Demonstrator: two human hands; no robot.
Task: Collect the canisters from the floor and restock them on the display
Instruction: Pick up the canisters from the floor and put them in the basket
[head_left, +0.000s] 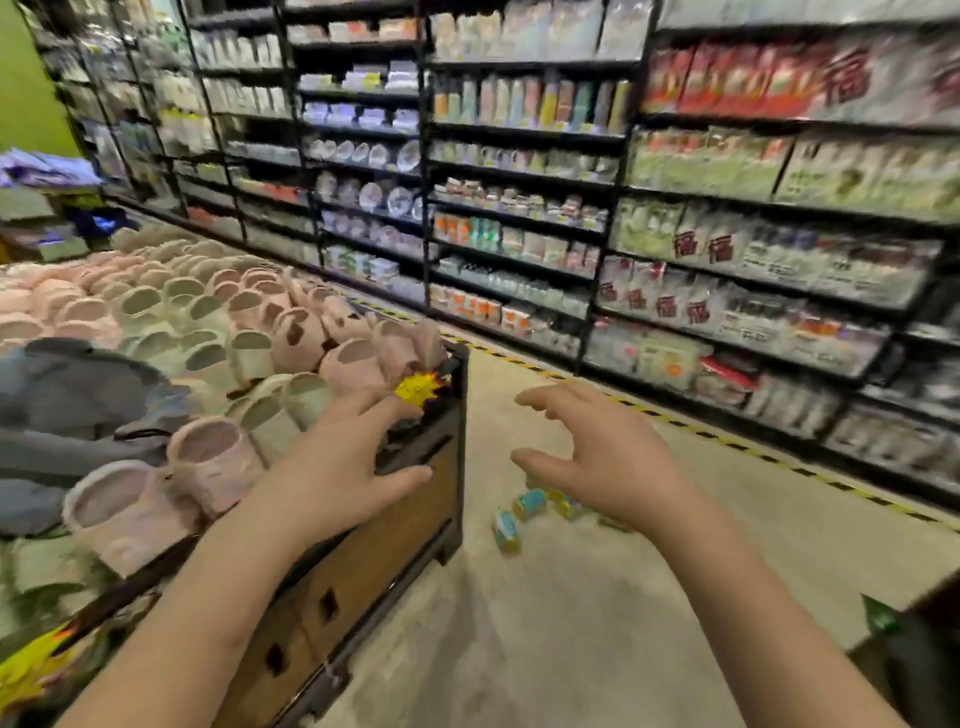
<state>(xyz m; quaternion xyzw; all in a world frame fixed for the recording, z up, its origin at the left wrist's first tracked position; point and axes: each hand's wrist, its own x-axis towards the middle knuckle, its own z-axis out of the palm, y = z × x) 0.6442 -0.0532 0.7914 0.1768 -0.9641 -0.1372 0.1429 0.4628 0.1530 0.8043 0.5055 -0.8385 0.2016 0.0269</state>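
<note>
Both arms reach out ahead of the person, bare to the frame's lower edge. The left hand (337, 467) hangs over the near corner of the display bench (395, 545), fingers spread and nearly straight, its grip apart and holding nothing. Blur makes it hard to say whether the fingertips touch the black rim or float just above it. The right hand (608, 462) is out over the floor (571, 623), fingers fanned and slightly bent, grip also apart and empty.

The canisters (506, 530) lie on the floor just beside the bench's corner, small, blue with yellow. Two lie in plain sight to the left of the right hand. Others are partly covered by its palm and wrist, so I cannot count them, and their labels are too smeared to read.

The bench top is heaped with pink and pale green slippers (208, 457), with something dark grey (78, 389) at the left that I cannot identify. A yellow starburst tag (415, 387) sits at the corner, half behind the left fingertips.

Beyond a yellow-and-black striped tape (727, 441) on the floor stand tall black shelves (519, 208) of packaged goods, too blurred to name. A green object (878, 618) at the lower right is mostly cut off.
</note>
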